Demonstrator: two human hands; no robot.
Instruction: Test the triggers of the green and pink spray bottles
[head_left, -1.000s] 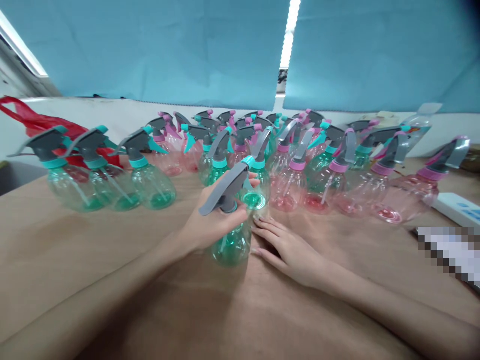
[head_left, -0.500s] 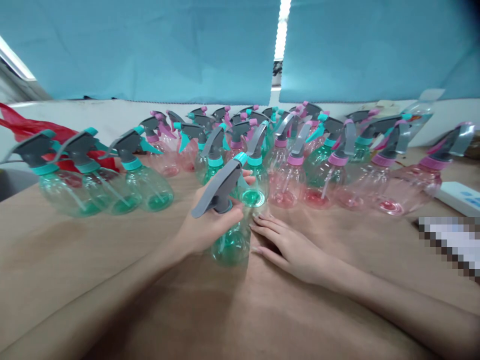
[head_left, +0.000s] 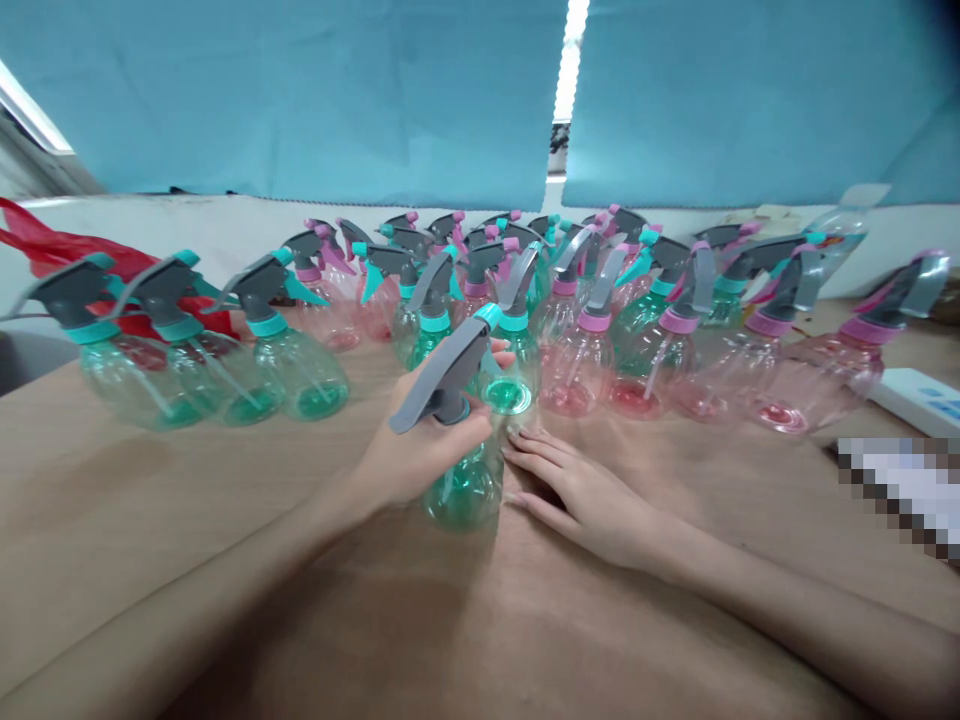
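Note:
My left hand [head_left: 420, 435] is wrapped round the neck of a green spray bottle [head_left: 463, 490] with a grey trigger head and turquoise nozzle. Part of its neck and collar is hidden by the fingers. My right hand [head_left: 581, 490] lies flat on the table just right of that bottle, fingers stretched out and holding nothing. Right behind the held bottle stands another green spray bottle [head_left: 512, 350]. A pink spray bottle [head_left: 576, 370] is beside it, beyond my right fingertips.
Several green spray bottles [head_left: 300, 370] stand at the left, before a red plastic bag [head_left: 82, 240]. Pink ones [head_left: 825, 375] line the right, with more rows behind. A white box [head_left: 919, 400] and a blurred-out flat item [head_left: 900, 490] lie on the wooden table's [head_left: 637, 640] right side.
Almost nothing differs. The view has shifted very slightly; my left hand still grips the green spray bottle and my right hand stays on the table.

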